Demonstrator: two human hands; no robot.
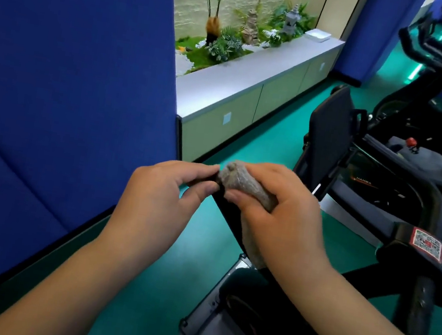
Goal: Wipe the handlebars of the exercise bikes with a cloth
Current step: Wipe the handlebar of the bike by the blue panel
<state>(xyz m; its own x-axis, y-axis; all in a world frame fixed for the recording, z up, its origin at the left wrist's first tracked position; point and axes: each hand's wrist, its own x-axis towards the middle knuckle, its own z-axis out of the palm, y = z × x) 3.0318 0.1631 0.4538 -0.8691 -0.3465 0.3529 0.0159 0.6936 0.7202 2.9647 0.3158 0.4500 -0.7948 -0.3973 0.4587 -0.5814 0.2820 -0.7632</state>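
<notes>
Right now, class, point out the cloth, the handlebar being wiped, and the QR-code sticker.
cloth [249, 184], head view, bunched part under the right hand's fingers.
handlebar [228, 212], head view, black bar below the cloth.
QR-code sticker [427, 243], head view, its red-bordered square.

This looks like a gym room: black exercise bikes [407, 156] stand on a green floor [246, 148], beside a blue padded wall [71, 62] and a little indoor garden [235, 33]

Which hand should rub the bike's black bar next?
The right hand, probably: it already holds the grey cloth wrapped over the handlebar. The left hand only pinches the bar's tip.
</notes>
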